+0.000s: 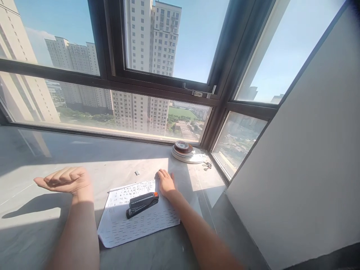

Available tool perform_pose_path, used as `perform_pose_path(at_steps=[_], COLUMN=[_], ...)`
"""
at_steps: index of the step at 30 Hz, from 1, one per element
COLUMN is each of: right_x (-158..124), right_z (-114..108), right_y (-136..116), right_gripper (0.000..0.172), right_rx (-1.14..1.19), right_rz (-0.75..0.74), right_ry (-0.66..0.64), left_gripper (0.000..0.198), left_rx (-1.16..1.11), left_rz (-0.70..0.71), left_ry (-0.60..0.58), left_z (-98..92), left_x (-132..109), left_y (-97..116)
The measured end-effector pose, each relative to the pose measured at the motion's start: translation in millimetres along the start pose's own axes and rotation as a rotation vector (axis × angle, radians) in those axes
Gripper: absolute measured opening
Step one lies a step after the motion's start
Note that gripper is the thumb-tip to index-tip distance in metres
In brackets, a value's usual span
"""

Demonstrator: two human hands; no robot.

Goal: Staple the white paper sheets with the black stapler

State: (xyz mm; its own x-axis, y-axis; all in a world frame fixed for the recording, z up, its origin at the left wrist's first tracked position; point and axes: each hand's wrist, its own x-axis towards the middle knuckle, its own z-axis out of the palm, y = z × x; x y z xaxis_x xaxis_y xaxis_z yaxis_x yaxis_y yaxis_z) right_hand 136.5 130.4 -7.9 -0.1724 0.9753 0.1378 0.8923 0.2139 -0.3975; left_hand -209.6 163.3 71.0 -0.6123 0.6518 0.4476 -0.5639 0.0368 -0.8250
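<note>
My left hand [64,180] is raised over the sill left of the paper, its fingers curled in and the thumb sticking out to the left. Nothing shows in it. Several white sheets of paper [135,228], printed with lines and bearing handwriting near the top, lie on the sill. Across them rests a black stapler [142,204] with an orange tip, touched by neither hand. My right hand [167,182] lies palm down at the top right corner of the sheets, fingers stretched forward. A small grey piece [137,173], perhaps a strip of staples, lies beyond the paper.
A stack of round plates or lids [184,153] stands in the window corner, with keys [207,165] beside it. Dark window frames [157,84] border the sill [112,150] at the back. A white wall [303,168] closes off the right side.
</note>
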Motion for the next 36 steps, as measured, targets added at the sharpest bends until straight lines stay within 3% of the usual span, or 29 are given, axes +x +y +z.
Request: perform_pose_path(at_steps=[2,5,7,9,12,14,16,18,20,23,25,27,29,36], right_x=[-14.1,-33.6,-42.6,-47.5,-48.6,-46.8,-44.6,-43.4,-44.2,-48.3,-51.3,-52.8,-52.9,-53.5], right_z=[-10.0,-25.2,-33.1,-38.5,-43.5,-46.3,-49.4,-53.5,-59.4,-70.2,-75.9,-78.6,-78.3,-75.4], right_y=[21.4,55.7,74.1,85.8,92.2,93.7,95.9,98.9,101.1,100.8,98.8,96.2,93.7,90.0], right_gripper=[0.056,0.056,0.056,0.057,0.059,0.059,0.056,0.055,0.052,0.034,0.029,0.039,0.049,0.038], right_rx=[0.000,-0.033,-0.057,-0.058,-0.029,-0.016,-0.007,0.010,0.045,0.269,0.508,0.672,0.686,0.584], right_rz=[0.011,0.052,0.088,0.113,0.120,0.114,0.097,0.075,0.040,-0.105,-0.276,-0.436,-0.521,-0.458], right_ry=[0.034,0.067,0.075,0.089,0.118,0.137,0.153,0.179,0.261,0.341,0.191,-0.053,-0.211,-0.236], left_gripper=[0.054,0.055,0.055,0.057,0.068,0.071,0.073,0.070,0.068,0.068,0.067,0.064,0.062,0.060], left_rx=[0.073,0.491,0.746,0.966,1.206,1.298,1.403,1.476,1.622,1.770,1.853,1.927,1.969,1.922], left_rz=[-0.073,-0.325,-0.415,-0.458,-0.610,-0.829,-1.135,-1.254,-1.408,-1.608,-1.707,-1.790,-1.861,-1.993], left_ry=[-0.013,-0.135,-0.230,-0.159,0.086,0.190,0.232,0.271,0.203,0.009,-0.091,-0.134,-0.140,-0.062], left_z=[-9.6,-27.1,-39.5,-52.1,-70.8,-82.8,-94.4,-105.3,-114.8,-125.0,-128.7,-130.4,-131.0,-128.3], left_x=[5.5,9.4,3.4,-11.3,-44.1,-67.4,-88.3,-105.8,-119.6,-135.0,-142.9,-149.1,-153.1,-151.1], left_y=[8.1,16.8,13.7,2.2,-23.8,-40.8,-54.7,-64.7,-70.7,-73.3,-72.3,-70.9,-69.9,-71.3])
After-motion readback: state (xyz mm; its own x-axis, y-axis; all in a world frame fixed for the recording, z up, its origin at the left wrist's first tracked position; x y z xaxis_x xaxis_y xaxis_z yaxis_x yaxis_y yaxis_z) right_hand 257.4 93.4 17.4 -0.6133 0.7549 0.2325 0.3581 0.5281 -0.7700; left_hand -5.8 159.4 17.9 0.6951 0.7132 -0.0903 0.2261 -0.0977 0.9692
